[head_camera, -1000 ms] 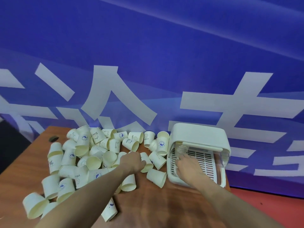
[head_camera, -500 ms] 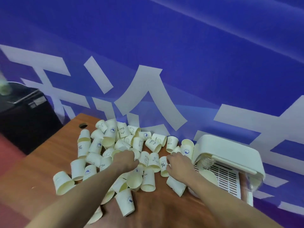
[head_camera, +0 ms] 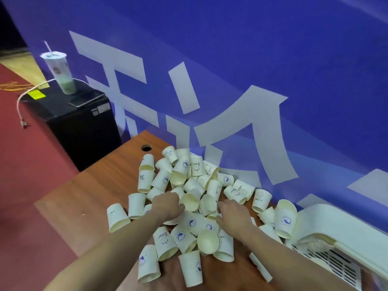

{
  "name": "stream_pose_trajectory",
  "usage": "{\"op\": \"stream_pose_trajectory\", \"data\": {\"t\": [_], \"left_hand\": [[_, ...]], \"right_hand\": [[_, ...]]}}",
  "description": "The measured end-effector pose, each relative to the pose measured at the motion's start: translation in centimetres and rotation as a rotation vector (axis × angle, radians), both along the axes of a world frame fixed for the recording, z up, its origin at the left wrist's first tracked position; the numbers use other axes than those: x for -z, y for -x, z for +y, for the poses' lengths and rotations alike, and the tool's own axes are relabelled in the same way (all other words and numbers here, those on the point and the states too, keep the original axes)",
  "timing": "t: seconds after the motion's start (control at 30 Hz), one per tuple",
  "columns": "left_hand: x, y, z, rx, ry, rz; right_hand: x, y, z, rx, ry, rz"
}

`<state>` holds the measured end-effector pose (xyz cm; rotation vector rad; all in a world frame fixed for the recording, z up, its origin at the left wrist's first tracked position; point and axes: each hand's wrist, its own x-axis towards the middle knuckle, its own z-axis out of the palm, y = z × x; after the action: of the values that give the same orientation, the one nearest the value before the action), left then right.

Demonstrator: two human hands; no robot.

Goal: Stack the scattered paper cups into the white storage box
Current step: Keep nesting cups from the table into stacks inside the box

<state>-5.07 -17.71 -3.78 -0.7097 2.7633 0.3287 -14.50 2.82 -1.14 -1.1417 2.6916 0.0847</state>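
Note:
Several white paper cups (head_camera: pixel 190 201) lie scattered and tipped in a pile on the wooden table (head_camera: pixel 88 198). My left hand (head_camera: pixel 167 203) sits in the middle of the pile, its fingers curled round the rim of a cup lying on its side. My right hand (head_camera: pixel 233 213) reaches onto the cups just to the right, fingers loosely spread and touching them. The white storage box (head_camera: pixel 336 223) stands at the lower right with its lid raised. A nested stack of cups (head_camera: pixel 315 245) lies inside it on a slatted tray.
A blue banner wall (head_camera: pixel 252 80) runs right behind the table. Left of the table stands a black cabinet (head_camera: pixel 84 127) carrying a plastic drink cup with a straw (head_camera: pixel 59 72), a phone (head_camera: pixel 84 99) and a white cable (head_camera: pixel 20 101). A cable hole (head_camera: pixel 146 147) marks the table's far corner.
My right hand left the storage box and moved left onto the cup pile. My left hand stayed in the pile. The view swung left, bringing the cabinet into sight.

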Motion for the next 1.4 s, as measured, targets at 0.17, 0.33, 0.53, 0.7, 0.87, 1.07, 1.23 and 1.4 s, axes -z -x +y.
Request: {"op": "stream_pose_trajectory", "data": {"t": [0.17,0.33,0.53,0.7,0.87,1.07,1.23,1.4], "left_hand": [[1.6,1.1,-1.9,-0.026,-0.051,-0.023],[3.4,3.3,-2.9,0.0,-0.086,-0.031],[5.1,5.4,-3.3,0.115,-0.016,-0.031],[5.8,6.2,-3.3,0.221,0.074,-0.042],[5.8,6.7,-3.5,0.292,0.127,-0.021],[4.5,6.5,-2.6,0.321,0.158,0.019],[1.4,6.1,-1.4,0.329,0.185,0.052],[-1.5,6.2,1.5,0.309,0.164,0.101]], "right_hand": [[1.4,1.2,-3.3,0.08,0.028,-0.077],[3.8,2.4,-4.3,0.144,0.011,-0.14],[6.7,3.7,-4.5,0.16,0.018,-0.192],[8.4,4.5,-4.9,0.123,0.02,-0.211],[8.4,4.8,-4.8,0.123,0.068,-0.189],[6.4,4.5,-3.6,0.157,0.114,-0.142],[3.4,4.1,-1.7,0.205,0.163,-0.076],[0.1,3.1,1.6,0.267,0.207,-0.007]]}}
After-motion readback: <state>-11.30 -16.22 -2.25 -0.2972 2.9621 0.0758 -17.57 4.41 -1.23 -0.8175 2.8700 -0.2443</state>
